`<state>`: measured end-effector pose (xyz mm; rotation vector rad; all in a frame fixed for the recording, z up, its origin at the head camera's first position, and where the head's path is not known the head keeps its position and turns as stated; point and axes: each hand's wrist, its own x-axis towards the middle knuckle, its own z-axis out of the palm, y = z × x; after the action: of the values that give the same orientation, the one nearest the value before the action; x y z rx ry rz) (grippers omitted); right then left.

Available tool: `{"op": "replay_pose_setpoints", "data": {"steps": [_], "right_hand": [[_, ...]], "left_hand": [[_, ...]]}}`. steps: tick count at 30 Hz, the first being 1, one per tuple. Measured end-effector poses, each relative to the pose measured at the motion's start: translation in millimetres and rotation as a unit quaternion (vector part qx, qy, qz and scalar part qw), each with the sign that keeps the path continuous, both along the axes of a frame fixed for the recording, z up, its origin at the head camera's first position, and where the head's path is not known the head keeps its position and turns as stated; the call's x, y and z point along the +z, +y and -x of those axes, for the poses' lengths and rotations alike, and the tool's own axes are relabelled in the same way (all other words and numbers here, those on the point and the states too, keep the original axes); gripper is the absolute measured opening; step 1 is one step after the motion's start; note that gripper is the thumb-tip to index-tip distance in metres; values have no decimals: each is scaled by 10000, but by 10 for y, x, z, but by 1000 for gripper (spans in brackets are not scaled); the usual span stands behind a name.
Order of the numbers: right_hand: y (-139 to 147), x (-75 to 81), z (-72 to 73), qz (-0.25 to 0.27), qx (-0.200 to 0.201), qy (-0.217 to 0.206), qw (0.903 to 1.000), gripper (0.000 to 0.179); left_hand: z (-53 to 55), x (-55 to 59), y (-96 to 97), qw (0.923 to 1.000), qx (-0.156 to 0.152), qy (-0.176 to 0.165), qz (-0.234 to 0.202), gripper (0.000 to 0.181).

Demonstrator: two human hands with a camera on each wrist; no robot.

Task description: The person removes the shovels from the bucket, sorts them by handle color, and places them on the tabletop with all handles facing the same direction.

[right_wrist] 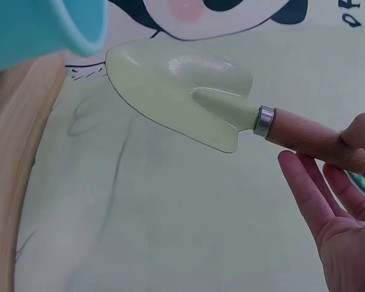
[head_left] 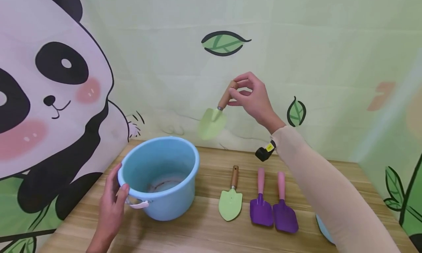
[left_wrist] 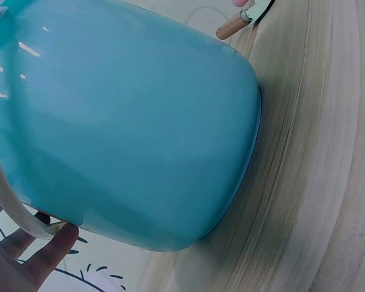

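Note:
My right hand (head_left: 248, 97) pinches the wooden handle (right_wrist: 313, 137) of a light green hand trowel (head_left: 212, 124), raised off the table with its blade hanging down to the left. In the right wrist view the green blade (right_wrist: 182, 91) points toward the bucket's rim. A light blue bucket (head_left: 171, 205) stands on the table at the left, and its visible inside holds nothing. My left hand (head_left: 112, 203) grips the bucket's left rim, thumb at the front near the white handle (head_left: 138, 204). In the left wrist view the fingers (left_wrist: 52, 252) touch the blue bucket (left_wrist: 134, 121) beside its handle.
A second green trowel (head_left: 230, 204) lies right of the bucket. Two purple shovels with pink handles (head_left: 261, 212) (head_left: 285, 217) lie beside it. Part of a blue object (head_left: 324, 229) shows under my right sleeve. A panda-printed backdrop (head_left: 158, 80) rises behind the wooden table (head_left: 197, 234).

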<state>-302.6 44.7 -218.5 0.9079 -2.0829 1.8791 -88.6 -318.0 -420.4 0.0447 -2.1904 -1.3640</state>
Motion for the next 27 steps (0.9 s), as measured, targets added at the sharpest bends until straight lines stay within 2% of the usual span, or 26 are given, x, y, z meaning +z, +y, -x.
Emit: {"op": "replay_pose_setpoints", "data": {"steps": [5,11,27], "right_hand": [[116,-310,164,34,-272,-312,9991,30],[151,-715,246,-105,-477,-684,9965,26],[-85,-1613,235,-597,-212,-1896,9798,24]], "left_hand": [[-7,6,3,10000,-17,24,6,60],[-6,7,0,9999,-87,100,-21,60],[-7,11,-16,9999,-116,125,-6,61]]}}
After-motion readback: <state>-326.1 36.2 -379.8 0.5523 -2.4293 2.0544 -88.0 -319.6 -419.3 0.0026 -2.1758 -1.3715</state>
